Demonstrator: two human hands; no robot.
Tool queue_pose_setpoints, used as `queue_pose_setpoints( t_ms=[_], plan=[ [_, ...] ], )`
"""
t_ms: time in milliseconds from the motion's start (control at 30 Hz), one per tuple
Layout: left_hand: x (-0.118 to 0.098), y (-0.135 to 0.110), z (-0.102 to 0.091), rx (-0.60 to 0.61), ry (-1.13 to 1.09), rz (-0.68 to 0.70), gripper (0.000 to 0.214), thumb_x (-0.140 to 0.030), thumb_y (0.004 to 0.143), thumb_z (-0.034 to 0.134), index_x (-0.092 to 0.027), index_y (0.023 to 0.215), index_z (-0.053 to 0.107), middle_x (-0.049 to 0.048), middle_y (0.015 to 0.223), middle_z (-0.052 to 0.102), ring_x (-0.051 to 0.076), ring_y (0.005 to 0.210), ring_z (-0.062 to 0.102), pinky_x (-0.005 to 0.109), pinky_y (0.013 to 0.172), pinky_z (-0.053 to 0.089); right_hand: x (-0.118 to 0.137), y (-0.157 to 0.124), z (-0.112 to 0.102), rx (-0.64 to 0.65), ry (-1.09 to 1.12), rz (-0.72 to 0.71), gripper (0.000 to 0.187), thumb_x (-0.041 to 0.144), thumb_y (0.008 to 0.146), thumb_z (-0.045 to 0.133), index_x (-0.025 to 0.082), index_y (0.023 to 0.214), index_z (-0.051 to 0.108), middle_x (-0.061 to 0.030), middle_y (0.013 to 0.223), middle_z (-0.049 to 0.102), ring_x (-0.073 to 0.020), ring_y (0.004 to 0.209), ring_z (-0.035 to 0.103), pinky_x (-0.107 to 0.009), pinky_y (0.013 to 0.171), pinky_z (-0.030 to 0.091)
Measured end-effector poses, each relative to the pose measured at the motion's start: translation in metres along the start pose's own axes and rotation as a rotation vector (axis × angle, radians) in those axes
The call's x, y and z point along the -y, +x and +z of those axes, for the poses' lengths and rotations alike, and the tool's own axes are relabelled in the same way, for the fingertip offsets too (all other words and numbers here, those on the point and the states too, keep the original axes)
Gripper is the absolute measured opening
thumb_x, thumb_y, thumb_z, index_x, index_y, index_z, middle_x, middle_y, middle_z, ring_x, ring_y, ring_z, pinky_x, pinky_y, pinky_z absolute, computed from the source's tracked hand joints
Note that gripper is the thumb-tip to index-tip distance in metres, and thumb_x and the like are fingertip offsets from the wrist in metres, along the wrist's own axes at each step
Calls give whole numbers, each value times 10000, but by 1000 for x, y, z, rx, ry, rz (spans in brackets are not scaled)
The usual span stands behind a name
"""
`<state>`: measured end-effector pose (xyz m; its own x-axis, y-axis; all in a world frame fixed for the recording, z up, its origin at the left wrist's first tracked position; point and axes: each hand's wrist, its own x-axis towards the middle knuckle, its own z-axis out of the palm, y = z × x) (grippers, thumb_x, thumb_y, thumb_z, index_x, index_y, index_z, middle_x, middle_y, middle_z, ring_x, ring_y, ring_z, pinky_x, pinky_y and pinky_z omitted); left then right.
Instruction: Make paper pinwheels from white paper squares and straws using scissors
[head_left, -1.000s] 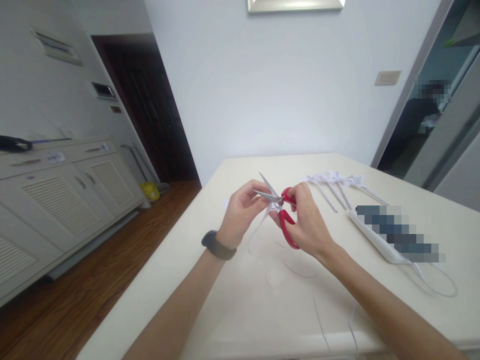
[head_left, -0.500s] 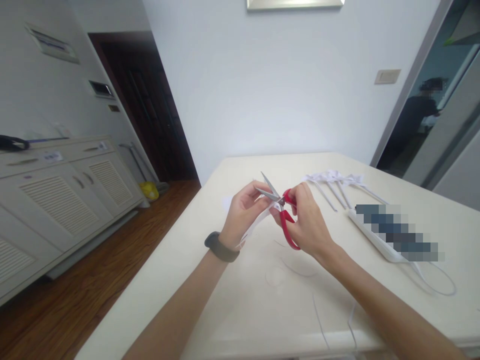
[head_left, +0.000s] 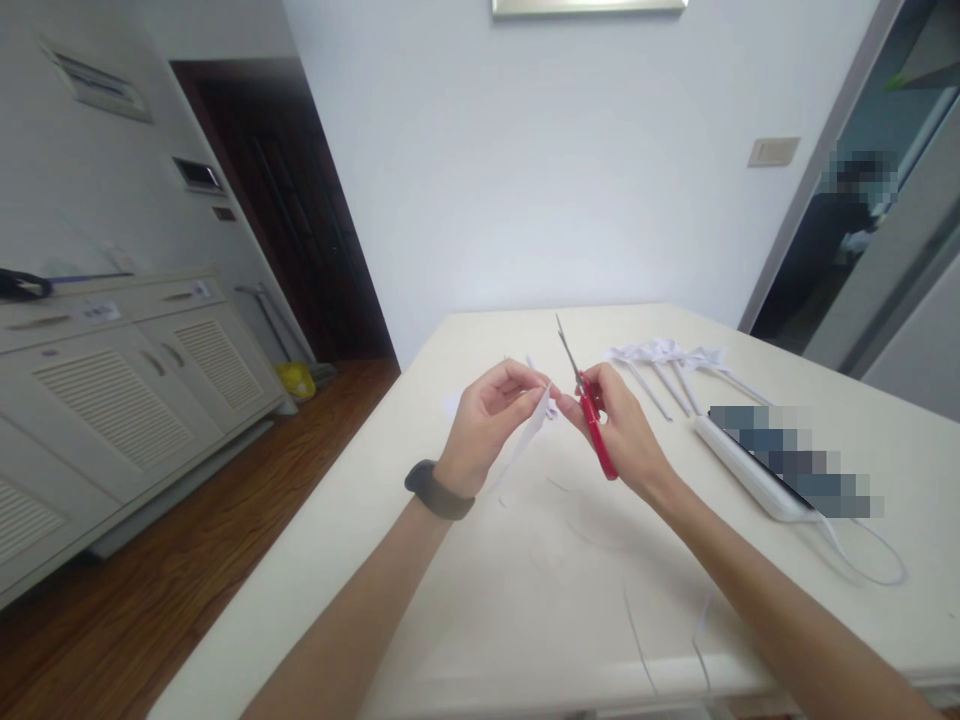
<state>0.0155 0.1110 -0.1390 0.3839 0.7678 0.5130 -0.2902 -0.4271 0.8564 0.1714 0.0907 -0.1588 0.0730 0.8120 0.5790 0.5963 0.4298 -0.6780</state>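
Observation:
Over the middle of the cream table (head_left: 420, 610), my left hand (head_left: 484, 420) pinches a thin white paper-like strip (head_left: 531, 428) between thumb and fingers. The strip hangs down towards the wrist. Red-handled scissors (head_left: 598, 430) rest in my right hand (head_left: 626, 425), their blades together and pointing up and away. The right hand's thumb and fingertips reach close to the left fingertips; whether they touch the strip I cannot tell. A small white part shows just below the meeting fingers, mostly hidden. Behind my left hand lies a white sheet (head_left: 451, 405), partly covered.
White rolled sticks with crumpled white tops (head_left: 664, 352) lie at the back right. Nearer stands a white device (head_left: 750, 475) with a cable (head_left: 892, 580), its top blurred out. Thin white strands (head_left: 637, 640) lie near the front edge. A person (head_left: 832, 225) stands beyond the doorway.
The scissors, spread at the white strip before, have closed and swung upright, away to the right. The strip now shows more of its flat face below my left fingers.

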Motion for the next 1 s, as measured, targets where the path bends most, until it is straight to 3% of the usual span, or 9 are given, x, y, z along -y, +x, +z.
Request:
queue_pose_setpoints(
  t_ms=[200, 433, 667, 800, 1000],
  plan=[
    [0, 1, -3, 5, 45, 10, 71, -223, 773, 594, -167, 759, 554, 25, 797, 616, 148, 791, 579, 252, 708, 435, -29, 11, -5, 181, -150, 188, 223, 389, 788, 485, 195, 883, 430, -40, 871, 534, -160, 713, 521, -257, 546, 402],
    [7, 6, -8, 30, 114, -48, 84, -225, 759, 617, -159, 777, 569, 25, 804, 603, 140, 793, 575, 260, 740, 438, -61, 5, 8, 349, -312, 156, 158, 257, 701, 588, 165, 812, 524, -89, 904, 562, -186, 759, 533, -269, 609, 379],
    [22, 9, -15, -4, 223, -174, 152, -257, 701, 665, -156, 805, 621, 45, 847, 629, 157, 819, 579, 282, 756, 430, -63, -3, 9, 467, -372, 104, 72, 153, 697, 547, 180, 674, 484, -57, 759, 535, -164, 668, 488, -251, 564, 336],
    [28, 11, -18, -26, 241, -217, 140, -261, 682, 670, -153, 761, 629, 46, 807, 645, 160, 763, 585, 283, 698, 435, -65, -4, 9, 509, -341, 70, 117, 128, 642, 583, 192, 677, 491, -43, 747, 527, -190, 746, 472, -253, 603, 343],
    [32, 12, -21, -76, 265, -255, 140, -259, 659, 676, -149, 722, 618, 37, 777, 645, 153, 726, 579, 265, 659, 427, -78, 1, 18, 498, -265, 86, 64, 198, 685, 564, 174, 645, 520, -51, 712, 517, -181, 732, 472, -250, 609, 342]
  ],
)
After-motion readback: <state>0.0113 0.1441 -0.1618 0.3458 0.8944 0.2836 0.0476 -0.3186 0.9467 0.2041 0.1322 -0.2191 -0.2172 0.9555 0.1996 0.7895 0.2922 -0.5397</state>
